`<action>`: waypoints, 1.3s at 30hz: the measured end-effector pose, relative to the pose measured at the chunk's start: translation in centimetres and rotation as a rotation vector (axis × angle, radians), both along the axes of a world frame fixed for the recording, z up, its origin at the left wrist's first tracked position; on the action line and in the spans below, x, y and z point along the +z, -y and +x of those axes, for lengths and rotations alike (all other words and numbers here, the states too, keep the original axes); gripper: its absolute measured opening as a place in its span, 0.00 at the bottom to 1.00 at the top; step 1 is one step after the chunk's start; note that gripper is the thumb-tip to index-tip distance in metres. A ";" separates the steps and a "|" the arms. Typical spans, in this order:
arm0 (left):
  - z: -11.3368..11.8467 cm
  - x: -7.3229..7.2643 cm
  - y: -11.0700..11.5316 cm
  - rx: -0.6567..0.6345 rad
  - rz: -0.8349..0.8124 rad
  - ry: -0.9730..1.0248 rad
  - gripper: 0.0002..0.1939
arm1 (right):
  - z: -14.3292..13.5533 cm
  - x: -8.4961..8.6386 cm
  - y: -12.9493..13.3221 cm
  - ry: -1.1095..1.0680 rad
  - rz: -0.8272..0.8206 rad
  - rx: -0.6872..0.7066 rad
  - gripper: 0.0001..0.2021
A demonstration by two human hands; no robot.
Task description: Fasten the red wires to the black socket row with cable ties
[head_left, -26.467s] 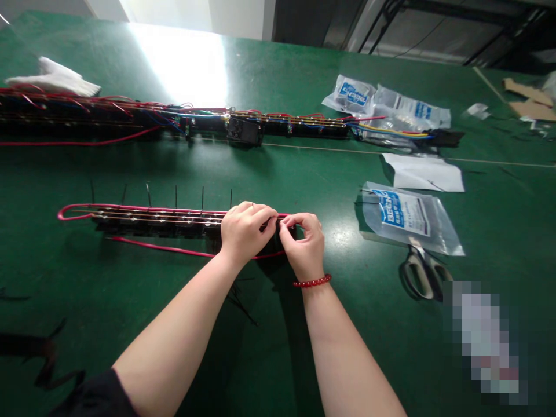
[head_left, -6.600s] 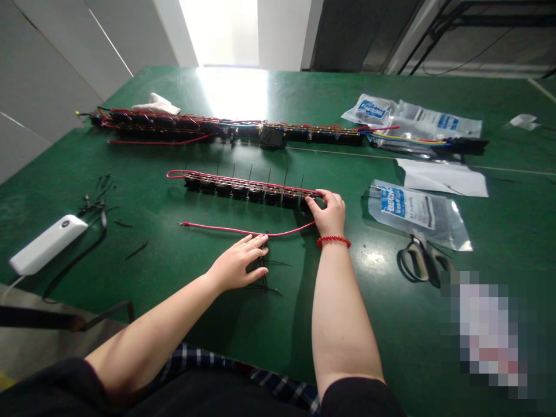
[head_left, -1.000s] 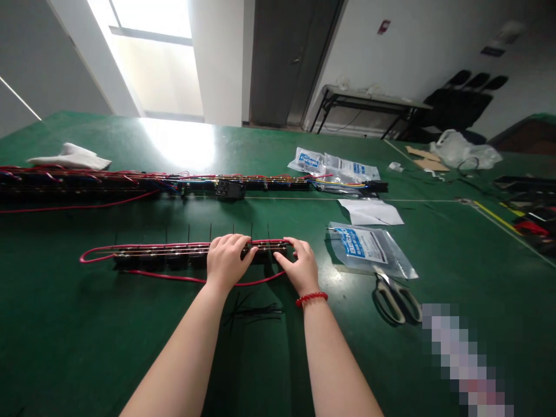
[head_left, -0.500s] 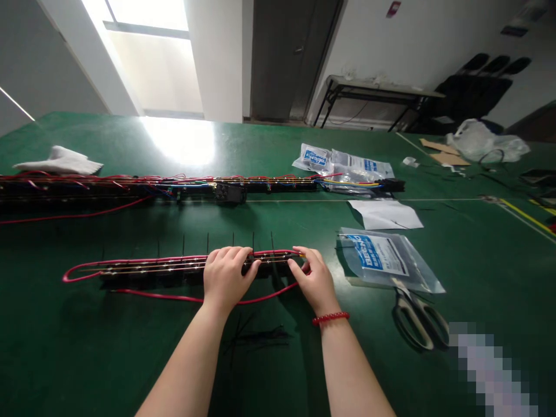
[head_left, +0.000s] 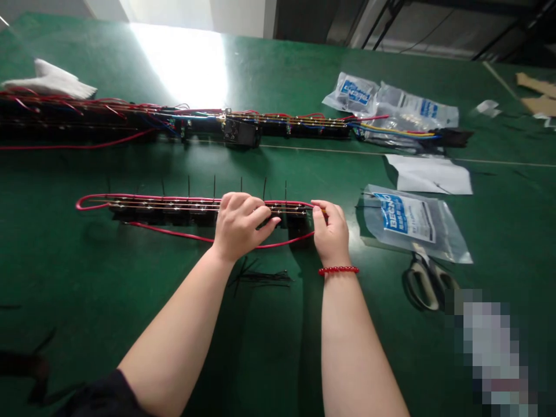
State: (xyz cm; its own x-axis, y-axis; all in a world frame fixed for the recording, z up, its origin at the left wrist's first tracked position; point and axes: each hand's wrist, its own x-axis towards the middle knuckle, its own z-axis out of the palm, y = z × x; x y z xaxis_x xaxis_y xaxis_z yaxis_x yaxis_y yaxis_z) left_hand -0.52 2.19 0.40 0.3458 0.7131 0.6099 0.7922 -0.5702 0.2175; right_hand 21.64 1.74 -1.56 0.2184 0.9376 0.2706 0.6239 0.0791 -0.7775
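"What's that person busy with?"
"Guiding the red cable [head_left: 174, 233] round the end of the black strip [head_left: 174, 208], I'd judge. Any further move calls for a steady strip."
"Where's it lying?"
"Across the green bench [head_left: 87, 301], well in from the far edge, beneath the left hand's [head_left: 241, 229] loosely curled fingers. Can't tell whether they grip. The right hand [head_left: 332, 234] looks pinched closed on the cable, just beside the strip's right end."
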 end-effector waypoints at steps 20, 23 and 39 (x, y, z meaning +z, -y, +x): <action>0.9 0.0 0.5 -0.327 -0.239 -0.151 0.08 | -0.1 0.3 0.0 -0.011 -0.048 -0.001 0.16; 1.0 -0.1 0.5 -0.318 -0.215 -0.125 0.10 | -0.1 0.4 0.0 -0.003 -0.050 -0.003 0.16; 1.3 0.4 0.3 -0.217 -0.076 -0.154 0.07 | 0.0 0.2 -0.1 0.003 -0.036 -0.005 0.15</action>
State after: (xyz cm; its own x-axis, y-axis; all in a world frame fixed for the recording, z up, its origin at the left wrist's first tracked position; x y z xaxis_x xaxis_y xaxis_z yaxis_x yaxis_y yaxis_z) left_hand 0.77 1.89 0.76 0.5796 0.6543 0.4858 0.6807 -0.7165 0.1529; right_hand 21.62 1.80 -1.39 0.2222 0.9458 0.2370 0.6262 0.0479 -0.7782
